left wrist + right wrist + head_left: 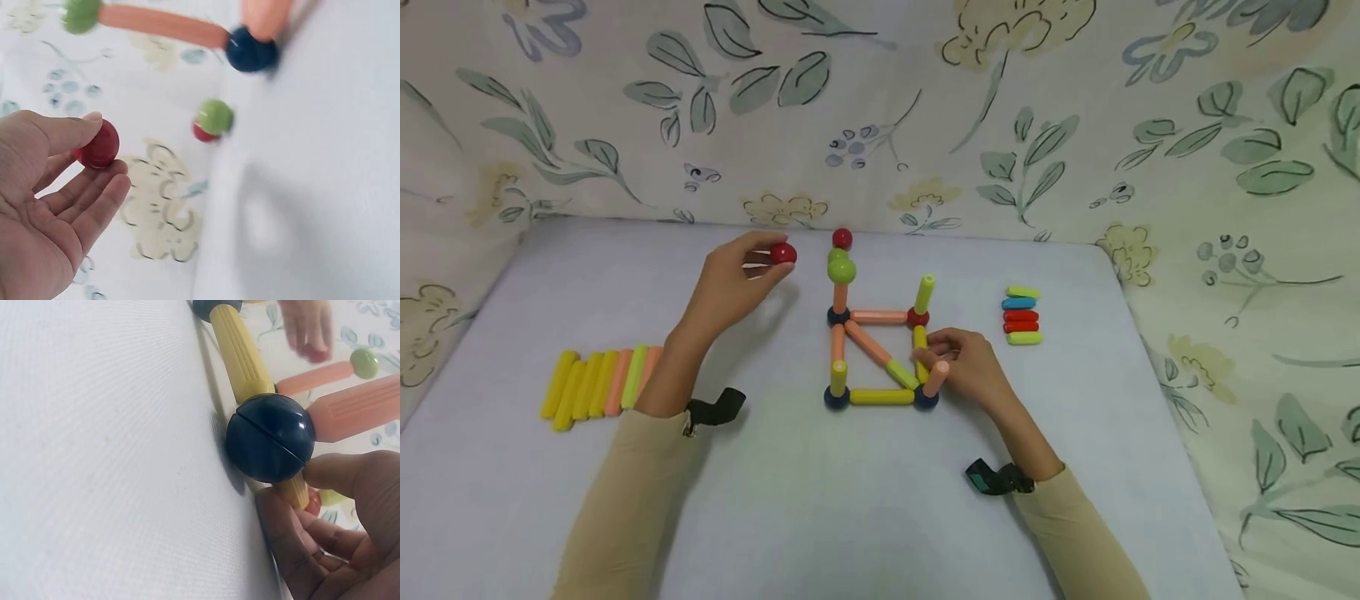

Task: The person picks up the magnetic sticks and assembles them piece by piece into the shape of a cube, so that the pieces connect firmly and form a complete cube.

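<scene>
My left hand (724, 283) pinches a red ball (783, 253) between thumb and fingertips, raised left of the stick-and-ball frame; the left wrist view shows the same red ball (103, 147) up close. Dark blue balls and one red ball (917, 317) form the frame's corners, joined by yellow and orange sticks with a diagonal across. An upright stands at each corner, and a green ball (842, 270) caps the back-left one. My right hand (972, 365) grips the yellow stick (921, 337) on the frame's right side, beside the front-right dark blue ball (270, 437).
Behind the frame sit a loose red ball (842, 238) and a green ball (836, 255), partly hidden. Several yellow, orange and green sticks (597, 383) lie in a row at left, partly behind the left forearm. Short coloured sticks (1021, 317) lie at right. A floral cloth (880, 108) rises behind the table.
</scene>
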Available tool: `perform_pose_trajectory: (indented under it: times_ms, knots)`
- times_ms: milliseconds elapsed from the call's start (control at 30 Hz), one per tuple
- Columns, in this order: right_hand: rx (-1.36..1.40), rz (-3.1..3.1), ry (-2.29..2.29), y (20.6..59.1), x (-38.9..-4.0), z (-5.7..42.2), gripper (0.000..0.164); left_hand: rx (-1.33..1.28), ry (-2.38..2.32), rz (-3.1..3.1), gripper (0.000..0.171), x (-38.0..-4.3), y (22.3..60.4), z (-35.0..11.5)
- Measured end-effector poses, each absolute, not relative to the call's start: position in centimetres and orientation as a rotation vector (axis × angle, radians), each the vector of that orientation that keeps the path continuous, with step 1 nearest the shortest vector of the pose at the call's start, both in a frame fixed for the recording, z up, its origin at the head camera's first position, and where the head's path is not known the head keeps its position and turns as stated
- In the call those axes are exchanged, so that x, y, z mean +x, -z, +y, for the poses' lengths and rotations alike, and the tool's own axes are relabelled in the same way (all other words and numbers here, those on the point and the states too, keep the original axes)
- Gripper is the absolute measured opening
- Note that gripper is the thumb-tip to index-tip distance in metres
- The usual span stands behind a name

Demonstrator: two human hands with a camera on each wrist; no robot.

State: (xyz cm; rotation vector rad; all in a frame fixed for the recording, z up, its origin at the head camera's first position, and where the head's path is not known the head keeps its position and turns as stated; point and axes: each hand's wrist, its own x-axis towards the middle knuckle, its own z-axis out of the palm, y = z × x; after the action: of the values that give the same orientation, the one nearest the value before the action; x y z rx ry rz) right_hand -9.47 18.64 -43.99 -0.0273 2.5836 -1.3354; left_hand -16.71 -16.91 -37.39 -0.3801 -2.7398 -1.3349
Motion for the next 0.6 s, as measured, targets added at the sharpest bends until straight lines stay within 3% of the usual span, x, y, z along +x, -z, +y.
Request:
perform_pose_trajectory:
  times_ms: [333, 600]
  knots:
    - [0.008, 2.594, 1.305, 43.8, -9.3, 19.3, 0.047, -0.725, 1.489, -2.591, 0.045, -9.2, 34.1, -14.8]
    - [-0.031, 2.575, 1.343, 43.8, -9.6, 18.6, 0.047, -0.976, 1.454, -2.593, 0.048, -6.7, 33.4, -13.7]
